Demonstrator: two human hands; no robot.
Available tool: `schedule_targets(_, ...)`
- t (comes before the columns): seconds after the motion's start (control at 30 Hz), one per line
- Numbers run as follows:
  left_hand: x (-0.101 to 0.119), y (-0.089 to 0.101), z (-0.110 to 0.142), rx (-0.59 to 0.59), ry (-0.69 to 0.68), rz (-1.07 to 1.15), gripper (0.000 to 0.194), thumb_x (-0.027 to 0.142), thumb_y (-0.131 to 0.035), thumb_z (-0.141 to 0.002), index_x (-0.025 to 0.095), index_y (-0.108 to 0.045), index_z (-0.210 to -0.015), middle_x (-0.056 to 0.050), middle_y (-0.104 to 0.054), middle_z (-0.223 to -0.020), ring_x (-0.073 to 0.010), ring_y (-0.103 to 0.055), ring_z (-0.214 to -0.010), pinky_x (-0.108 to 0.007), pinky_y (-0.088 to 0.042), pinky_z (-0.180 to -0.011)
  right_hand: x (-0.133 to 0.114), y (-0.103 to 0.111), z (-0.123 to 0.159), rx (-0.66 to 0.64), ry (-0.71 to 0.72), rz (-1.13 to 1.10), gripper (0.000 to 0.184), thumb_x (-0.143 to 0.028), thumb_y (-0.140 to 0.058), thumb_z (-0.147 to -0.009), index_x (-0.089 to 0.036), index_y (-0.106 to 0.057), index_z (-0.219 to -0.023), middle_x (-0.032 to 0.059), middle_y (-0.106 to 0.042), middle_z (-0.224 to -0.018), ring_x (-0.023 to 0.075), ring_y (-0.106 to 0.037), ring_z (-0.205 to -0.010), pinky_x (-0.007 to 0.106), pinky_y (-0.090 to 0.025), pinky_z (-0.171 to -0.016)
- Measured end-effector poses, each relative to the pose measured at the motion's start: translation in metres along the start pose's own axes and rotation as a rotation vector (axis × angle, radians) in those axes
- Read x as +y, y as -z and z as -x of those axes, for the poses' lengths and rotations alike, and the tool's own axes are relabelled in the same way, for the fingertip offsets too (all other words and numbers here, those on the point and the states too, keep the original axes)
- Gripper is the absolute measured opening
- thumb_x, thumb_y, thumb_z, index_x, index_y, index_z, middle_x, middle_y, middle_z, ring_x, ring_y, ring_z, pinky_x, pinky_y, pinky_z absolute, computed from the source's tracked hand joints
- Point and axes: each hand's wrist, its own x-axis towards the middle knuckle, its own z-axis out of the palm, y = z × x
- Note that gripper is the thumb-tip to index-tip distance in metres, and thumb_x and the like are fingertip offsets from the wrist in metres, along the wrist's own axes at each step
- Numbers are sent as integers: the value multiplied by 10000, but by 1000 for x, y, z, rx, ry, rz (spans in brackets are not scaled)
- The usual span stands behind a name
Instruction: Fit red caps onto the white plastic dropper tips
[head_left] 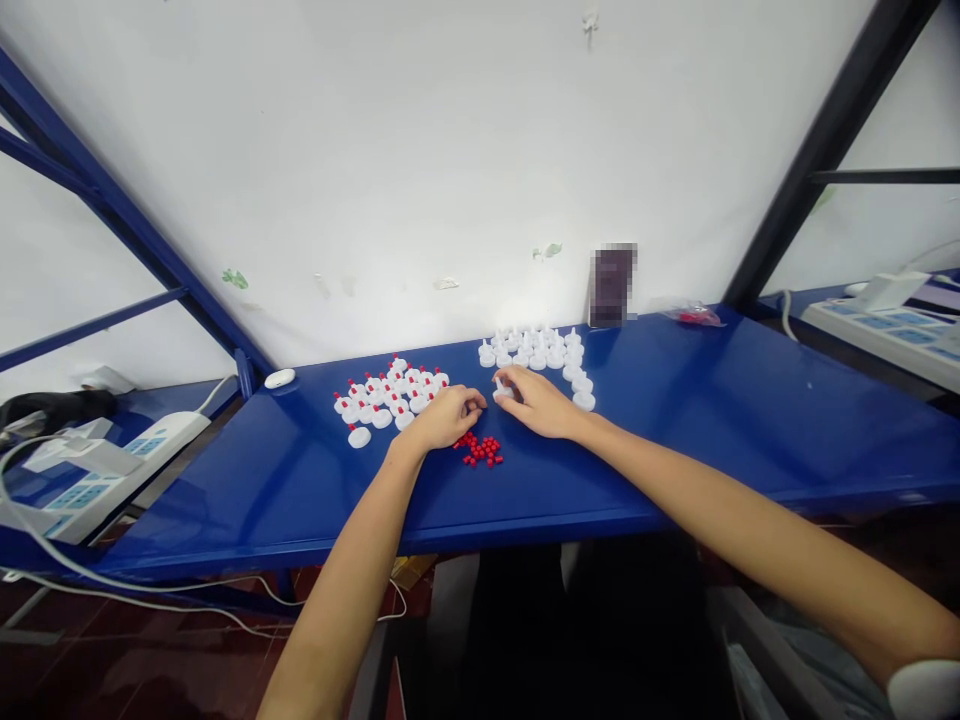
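Note:
My right hand (538, 402) pinches a white nozzle cap (504, 390), its thin spout pointing up. To its left, my left hand (448, 416) is closed, with thumb and fingertips together; what they hold, if anything, is hidden. Just below the left fingers lies a loose pile of small red tips (481, 450). Left of that hand stand several white nozzle caps with red tips on their spouts (381, 417). Behind my right hand is a group of white nozzle caps with bare spouts (538, 355), with a short row running down beside the wrist.
The blue table (285, 480) meets a white wall. A pixelated dark box (613, 287) leans there, near a clear bag with red contents (696, 316). A white oval object (280, 379) lies at the back left. Power strips (112, 475) and cables are beyond the left side.

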Motion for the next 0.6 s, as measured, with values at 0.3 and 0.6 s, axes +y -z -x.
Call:
schedule_targets(0.3,9,-3,-3,418,62,74,214,222,-503,-932,170,-698,-1001,-62,-630,-919,-158,-590,-763,-316,-491,-786,-3,1,0,-21,36,26,218,-287,-574,-878,-163,-569,-1057,62,-574,-982,155,-552,-742,309,-439,-758)
schedule_targets(0.6,17,1,-6,468,161,571,229,357,-671,-832,151,-699,-928,-12,-648,-699,-115,-549,-581,-239,-440,-569,-13,7,1,-33,129,-63,205,-345,-546,-925,-167,-581,-1021,36,-596,-895,145,-541,-732,273,-406,-702)
